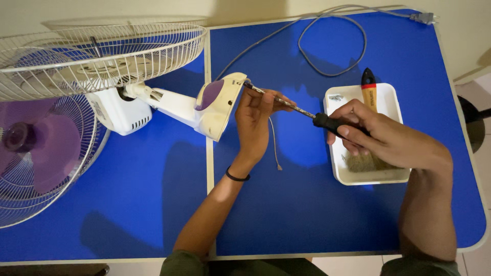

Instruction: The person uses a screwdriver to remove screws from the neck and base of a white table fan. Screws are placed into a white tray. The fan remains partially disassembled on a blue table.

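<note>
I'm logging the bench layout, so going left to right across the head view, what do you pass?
Purple fan blade → white motor housing → fan base → left hand → screwdriver → right hand, over the white tray holding a brush → plug.

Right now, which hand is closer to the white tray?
Right. The right hand is over the white tray, gripping the screwdriver handle. The left hand is off to the tray's left, by the fan base.

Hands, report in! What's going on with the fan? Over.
Right hand grips screwdriver. Left hand steadies its shaft, tip at the fan base. Nothing in the way.
</note>
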